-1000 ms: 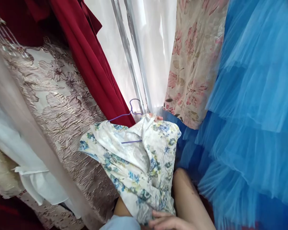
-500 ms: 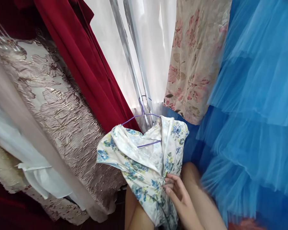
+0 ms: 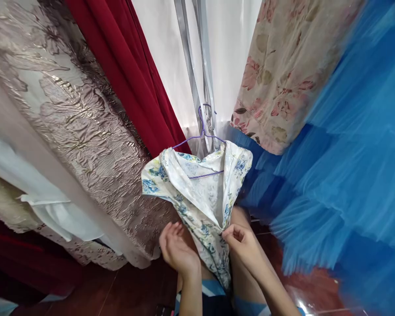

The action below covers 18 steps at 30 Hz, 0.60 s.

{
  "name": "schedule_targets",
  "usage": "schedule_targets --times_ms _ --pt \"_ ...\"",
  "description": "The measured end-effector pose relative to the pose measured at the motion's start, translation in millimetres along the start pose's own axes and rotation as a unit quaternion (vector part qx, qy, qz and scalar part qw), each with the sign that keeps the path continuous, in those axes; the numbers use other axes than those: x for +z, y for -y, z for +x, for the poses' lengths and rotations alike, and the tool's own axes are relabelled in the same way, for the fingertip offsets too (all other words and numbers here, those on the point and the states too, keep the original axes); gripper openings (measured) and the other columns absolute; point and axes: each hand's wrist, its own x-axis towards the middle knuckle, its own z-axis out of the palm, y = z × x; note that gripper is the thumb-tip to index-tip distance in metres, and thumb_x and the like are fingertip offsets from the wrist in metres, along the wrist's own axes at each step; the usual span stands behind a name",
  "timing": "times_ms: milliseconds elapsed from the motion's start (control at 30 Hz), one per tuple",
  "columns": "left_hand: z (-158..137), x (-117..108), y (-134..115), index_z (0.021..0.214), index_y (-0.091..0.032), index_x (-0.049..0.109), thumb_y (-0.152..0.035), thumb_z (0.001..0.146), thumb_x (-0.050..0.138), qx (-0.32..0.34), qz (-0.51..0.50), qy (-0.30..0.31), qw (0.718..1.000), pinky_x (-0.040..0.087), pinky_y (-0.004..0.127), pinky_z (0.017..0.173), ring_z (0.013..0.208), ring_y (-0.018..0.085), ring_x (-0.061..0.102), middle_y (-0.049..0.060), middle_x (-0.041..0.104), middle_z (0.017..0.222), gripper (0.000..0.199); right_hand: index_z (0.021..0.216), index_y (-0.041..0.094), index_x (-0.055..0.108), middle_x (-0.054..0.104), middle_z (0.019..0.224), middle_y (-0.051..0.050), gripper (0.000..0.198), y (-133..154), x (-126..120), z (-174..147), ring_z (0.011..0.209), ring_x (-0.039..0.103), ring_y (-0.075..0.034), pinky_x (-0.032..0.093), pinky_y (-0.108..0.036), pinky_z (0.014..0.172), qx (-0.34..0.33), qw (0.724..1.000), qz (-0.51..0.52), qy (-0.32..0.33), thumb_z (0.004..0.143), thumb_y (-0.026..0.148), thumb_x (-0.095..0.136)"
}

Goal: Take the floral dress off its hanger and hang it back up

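Right hand [image 3: 244, 246]: fingertips pressed together, front edge of white blue-floral cloth garment [image 3: 202, 226] pinched; any fastening hidden. Left hand [image 3: 181, 252]: fingers loosely open, nothing seen held. Garment hung on thin purple hanger [image 3: 203, 132] between legs [image 3: 242, 216]; shoulder could be dislodged by hard tug. Garment's lower end unclear; blue tiered tulle [image 3: 319, 210] blurred.

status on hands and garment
Right hand pinches blue-flowered white cloth garment at neckline's base. Left hand loosely open beside it. Garment on thin purple hanger. Nothing visibly blocking hands.
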Motion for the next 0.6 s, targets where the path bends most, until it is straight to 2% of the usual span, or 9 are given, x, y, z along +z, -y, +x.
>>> schedule_targets --times_ms 33,67,100,133,200,233,300,433,600 --pt "2.3 -7.1 0.0 0.108 -0.02 0.066 -0.026 0.097 0.049 0.017 0.003 -0.019 1.0 0.051 0.03 0.082 0.088 0.016 0.061 0.003 0.063 0.092 0.022 0.07 0.016 0.06 0.049 0.058 0.002 0.028 -0.1 -0.2 -1.5 0.054 0.042 -0.011 0.032 -0.023 0.051 0.007 1.0 -0.002 0.008 0.083 0.04 0.066" --pt "3.2 -13.1 -0.8 0.101 -0.02 0.068 -0.024 0.094 0.052 0.032 0.017 0.0 0.999 0.05 0.03 0.082 0.089 0.017 0.061 0.003 0.063 0.089 0.018 0.069 0.016 0.059 0.047 0.056 0.003 0.027 -0.3 -0.2 -2.7 0.053 0.04 -0.011 0.03 -0.023 0.051 0.01 1.0 -0.003 0.016 0.083 0.038 0.065" --pt "2.3 -17.6 -2.1 0.094 -0.019 0.069 -0.022 0.092 0.054 0.043 0.044 0.065 0.996 0.05 0.031 0.082 0.09 0.018 0.061 0.004 0.063 0.089 0.015 0.069 0.016 0.059 0.045 0.056 0.004 0.025 -0.6 0.1 -3.4 0.052 0.039 -0.01 0.029 -0.023 0.05 0.008 1.0 -0.003 0.025 0.083 0.036 0.065" --pt "-0.7 -20.4 -3.7 0.091 -0.019 0.07 -0.021 0.091 0.056 0.048 0.079 0.165 0.982 0.051 0.032 0.083 0.091 0.02 0.062 0.005 0.064 0.09 0.014 0.069 0.016 0.058 0.044 0.056 0.004 0.023 -1.0 0.8 -3.9 0.053 0.039 -0.01 0.028 -0.023 0.051 0.004 0.999 -0.003 0.033 0.083 0.034 0.065" --pt "-11.3 -20.9 -6.3 0.094 -0.019 0.07 -0.019 0.089 0.057 0.052 0.136 0.341 0.929 0.052 0.036 0.085 0.096 0.024 0.063 0.008 0.067 0.098 0.014 0.068 0.017 0.057 0.046 0.057 0.004 0.021 -1.8 2.7 -4.1 0.054 0.04 -0.01 0.029 -0.023 0.051 -0.003 0.999 0.003 0.043 0.082 0.032 0.065" --pt "-17.8 -18.9 -6.8 0.1 -0.019 0.069 -0.017 0.088 0.058 0.056 0.154 0.383 0.909 0.052 0.036 0.086 0.097 0.024 0.064 0.008 0.068 0.101 0.017 0.067 0.017 0.056 0.047 0.058 0.003 0.022 -2.0 3.8 -4.0 0.055 0.04 -0.01 0.03 -0.023 0.051 -0.003 0.999 0.007 0.045 0.081 0.031 0.066" --pt "-30.0 -12.6 -5.9 0.105 -0.02 0.066 -0.014 0.087 0.057 0.073 0.167 0.392 0.902 0.053 0.033 0.083 0.093 0.022 0.065 0.007 0.068 0.098 0.021 0.066 0.017 0.054 0.05 0.058 0.003 0.024 -1.6 5.2 -3.8 0.055 0.043 -0.01 0.033 -0.022 0.052 0.005 0.999 0.019 0.05 0.081 0.031 0.066" --pt "-43.1 -0.8 -1.6 0.09 -0.019 0.064 -0.014 0.09 0.054 0.096 0.161 0.362 0.913 0.051 0.027 0.07 0.075 0.017 0.062 0.003 0.064 0.079 0.011 0.068 0.016 0.057 0.06 0.057 0.0 0.025 1.8 2.7 -3.7 0.049 0.046 -0.01 0.034 -0.022 0.049 0.025 0.996 0.021 0.079 0.085 0.033 0.063" --pt "-47.8 -1.9 0.9 0.083 -0.019 0.062 -0.016 0.093 0.053 0.09 0.143 0.345 0.923 0.05 0.026 0.068 0.074 0.017 0.059 0.004 0.058 0.078 0.013 0.068 0.016 0.058 0.061 0.054 0.0 0.028 1.6 -4.7 -4.0 0.041 0.041 -0.008 0.028 -0.021 0.042 0.057 0.995 0.014 0.086 0.085 0.038 0.064"
